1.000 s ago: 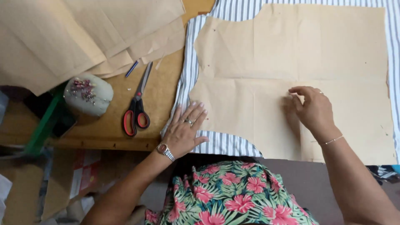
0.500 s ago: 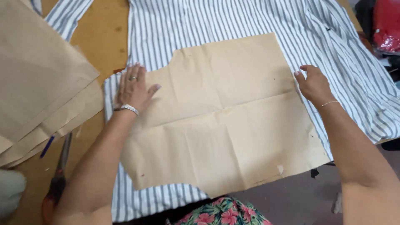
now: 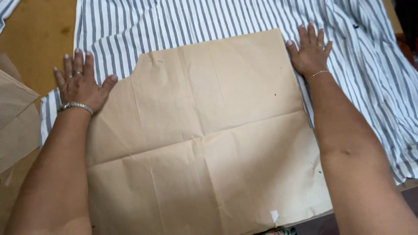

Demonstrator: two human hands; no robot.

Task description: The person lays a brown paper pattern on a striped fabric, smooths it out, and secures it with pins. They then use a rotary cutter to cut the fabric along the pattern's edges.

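A creased brown paper pattern piece point(image 3: 204, 139) lies flat on blue-and-white striped fabric point(image 3: 183, 21) spread over a wooden table. My left hand point(image 3: 80, 82) rests palm down, fingers spread, on the fabric at the pattern's upper left edge, thumb touching the paper. My right hand point(image 3: 310, 50) lies flat with fingers apart on the fabric at the pattern's upper right corner. Neither hand holds anything. A watch is on my left wrist and a thin bracelet on my right.
More brown paper pieces point(image 3: 15, 117) lie at the left edge over the bare wooden table point(image 3: 35, 35). The striped fabric bunches and runs off to the right point(image 3: 392, 95). A dark button point(image 3: 356, 25) shows on it at the upper right.
The view has moved in closer over the pattern; scissors and pincushion are out of view. Both hands have slid outward to the paper's upper corners and flattened with fingers spread.
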